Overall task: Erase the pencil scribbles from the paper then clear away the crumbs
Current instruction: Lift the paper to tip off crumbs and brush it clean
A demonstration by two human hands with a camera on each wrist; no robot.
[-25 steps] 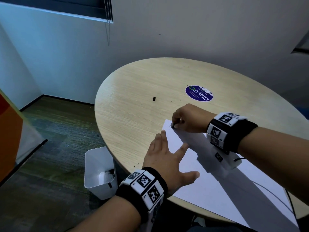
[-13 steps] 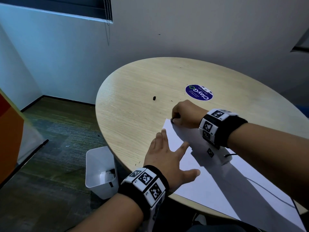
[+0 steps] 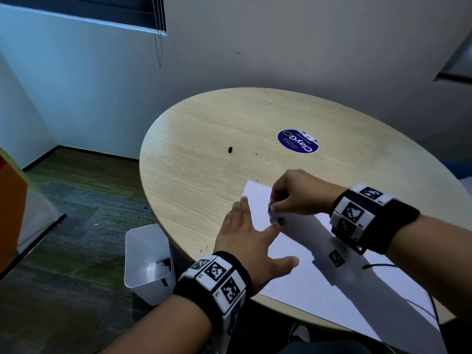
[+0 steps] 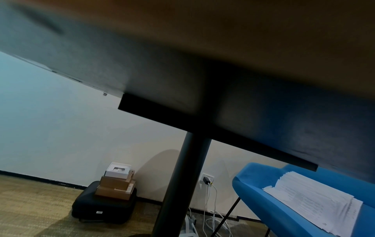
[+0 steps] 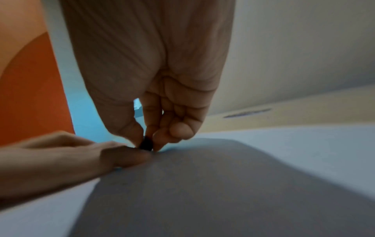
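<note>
A white sheet of paper [image 3: 301,274] lies on the round wooden table [image 3: 204,154], running to its near right edge. My left hand [image 3: 251,232] lies flat on the paper's left side with fingers spread and straight. My right hand [image 3: 291,198] hovers over the paper near its far corner and pinches a small dark eraser [image 5: 146,144] between thumb and fingers, its tip on the sheet [image 5: 304,147] right beside my left hand's fingertip [image 5: 125,156]. Small dark crumbs [image 3: 204,247] dot the table near its left rim. No scribbles show on the visible paper.
A white bin [image 3: 149,261] with dark bits inside stands on the carpet below the table's left edge. A small black piece [image 3: 230,149] and a round blue sticker [image 3: 297,141] lie farther back on the table. The left wrist view shows the table's underside and its black leg [image 4: 182,184].
My right hand has moved from the paper's far corner back toward me with the eraser, ending close to my left index finger. The left hand has stayed flat on the sheet.
</note>
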